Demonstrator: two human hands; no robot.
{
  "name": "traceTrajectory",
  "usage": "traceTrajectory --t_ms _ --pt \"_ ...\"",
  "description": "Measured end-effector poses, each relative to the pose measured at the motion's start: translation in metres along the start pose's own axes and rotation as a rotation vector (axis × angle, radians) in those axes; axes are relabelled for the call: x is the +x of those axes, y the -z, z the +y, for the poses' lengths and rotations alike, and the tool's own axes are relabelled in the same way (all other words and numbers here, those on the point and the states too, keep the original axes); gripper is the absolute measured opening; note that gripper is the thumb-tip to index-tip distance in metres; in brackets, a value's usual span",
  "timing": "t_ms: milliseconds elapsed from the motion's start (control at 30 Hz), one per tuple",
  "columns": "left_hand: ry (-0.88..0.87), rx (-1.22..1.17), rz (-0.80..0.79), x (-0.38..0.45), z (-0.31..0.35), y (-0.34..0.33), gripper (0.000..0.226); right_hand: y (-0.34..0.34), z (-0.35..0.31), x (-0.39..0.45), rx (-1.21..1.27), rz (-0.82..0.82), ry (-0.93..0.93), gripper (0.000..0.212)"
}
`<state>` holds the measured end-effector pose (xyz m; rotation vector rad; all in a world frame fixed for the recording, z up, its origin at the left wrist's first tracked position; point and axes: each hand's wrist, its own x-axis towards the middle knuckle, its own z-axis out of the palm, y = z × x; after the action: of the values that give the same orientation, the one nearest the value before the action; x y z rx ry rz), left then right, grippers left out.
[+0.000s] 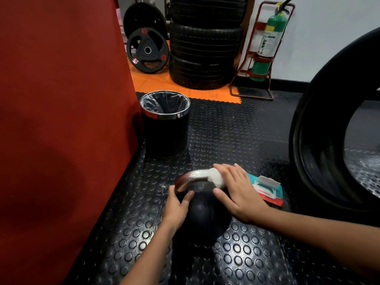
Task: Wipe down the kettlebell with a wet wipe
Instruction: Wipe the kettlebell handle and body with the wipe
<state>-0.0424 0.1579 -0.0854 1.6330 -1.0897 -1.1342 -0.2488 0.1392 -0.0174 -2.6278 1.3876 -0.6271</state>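
A black kettlebell (207, 217) stands on the black studded rubber floor (236, 249) in the lower centre of the frame. Its metal handle (192, 176) makes a silver arch over the round body.

The left hand (176, 208) comes from the bottom of the frame and grips the left leg of the handle; the thumb and the fingers are curled around it where it meets the body. The right hand (238, 194) enters from the lower right. It holds a white wet wipe (216, 178) wrapped over the right part of the handle. The fingers lie over the top of the wipe and the thumb is below it, so the hand closes around the wipe and the handle together.

Just to the right of the right hand, a flat pack of wipes (267, 190) in teal and red lies on the floor, with its white lid standing open.

Above the kettlebell, in the centre of the frame, stands a black round bin (165, 132) with a shiny rim and a clear liner. A red padded wall (61, 120) fills the left side. At the top are a stack of tyres (205, 44), a weight plate (147, 50) leaning beside them, and a green fire extinguisher (268, 44) in a red stand. A big tyre (320, 130) stands at the right edge.
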Motion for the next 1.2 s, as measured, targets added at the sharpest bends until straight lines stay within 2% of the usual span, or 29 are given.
traceTrajectory --t_ms 133,233,333,400,467,567,700,767,833,933,1033,1100,1200 --pt "0.010 0.017 -0.005 0.002 -0.002 0.001 0.032 0.002 0.005 0.008 0.088 0.022 -0.282 0.078" --pt "-0.001 -0.010 -0.001 0.002 -0.002 0.000 0.032 0.010 -0.011 0.035 0.155 -0.047 -0.405 0.072" --pt "-0.012 -0.041 0.008 0.001 -0.001 -0.001 0.032 0.008 -0.026 0.038 0.077 -0.078 -0.232 0.064" --pt "-0.014 -0.025 0.016 0.001 -0.002 -0.002 0.032 0.001 -0.024 0.022 0.016 -0.033 -0.072 0.060" --pt "-0.008 -0.005 0.008 0.000 0.000 -0.001 0.032 -0.002 -0.015 0.005 0.017 -0.004 -0.003 0.064" --pt "-0.005 -0.018 0.004 0.000 0.000 -0.001 0.030 -0.003 0.001 -0.007 0.046 0.022 -0.060 0.064" --pt "-0.010 -0.017 0.000 0.001 -0.002 0.000 0.029 0.003 -0.002 0.017 0.164 0.008 -0.381 0.065" --pt "-0.013 -0.038 -0.002 0.002 -0.003 0.000 0.028 0.009 -0.008 0.033 0.152 -0.037 -0.427 0.069" --pt "-0.024 -0.039 0.002 0.003 -0.004 -0.001 0.028 0.012 -0.018 0.040 0.098 -0.081 -0.363 0.071" --pt "-0.039 -0.051 0.009 0.002 -0.003 -0.001 0.027 0.004 -0.022 0.027 -0.056 -0.077 -0.126 0.068" --pt "-0.023 -0.032 0.000 0.002 -0.003 -0.001 0.030 0.001 -0.007 0.007 -0.098 -0.072 0.068 0.071" --pt "-0.010 -0.014 0.008 0.003 -0.003 -0.001 0.032 0.005 0.004 0.000 -0.063 -0.081 0.068 0.071" --pt "0.002 -0.015 0.009 0.004 -0.005 -0.001 0.032 0.006 0.006 0.003 0.087 -0.031 -0.099 0.056"
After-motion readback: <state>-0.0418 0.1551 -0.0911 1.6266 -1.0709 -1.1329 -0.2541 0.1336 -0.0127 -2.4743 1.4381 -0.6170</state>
